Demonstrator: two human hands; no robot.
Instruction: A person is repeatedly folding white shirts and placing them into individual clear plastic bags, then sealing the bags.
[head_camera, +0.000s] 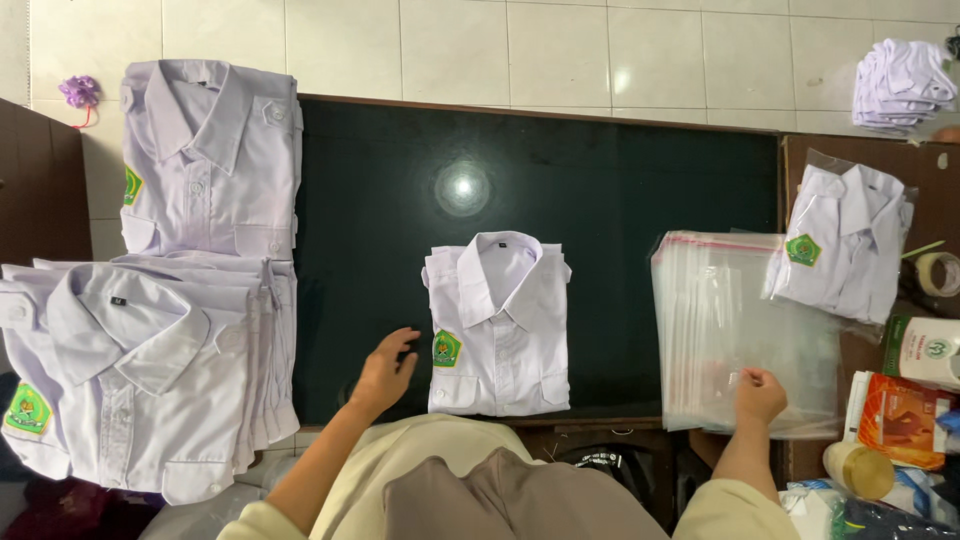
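On a dark green glass-topped table (600, 200), the left hand (385, 370), fingers loosely spread, is steadying a folded white uniform shirt (498, 325) while the right hand (760, 392) is pinching one clear plastic bag (735, 330), best peeled singly.

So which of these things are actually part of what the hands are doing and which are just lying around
In hand:
- folded white shirt beside the left hand
- stack of clear plastic bags, pinched by the right hand
- bagged shirt
- shirt piles at left

Lying about:
- tape roll
- purple bow
- orange packet
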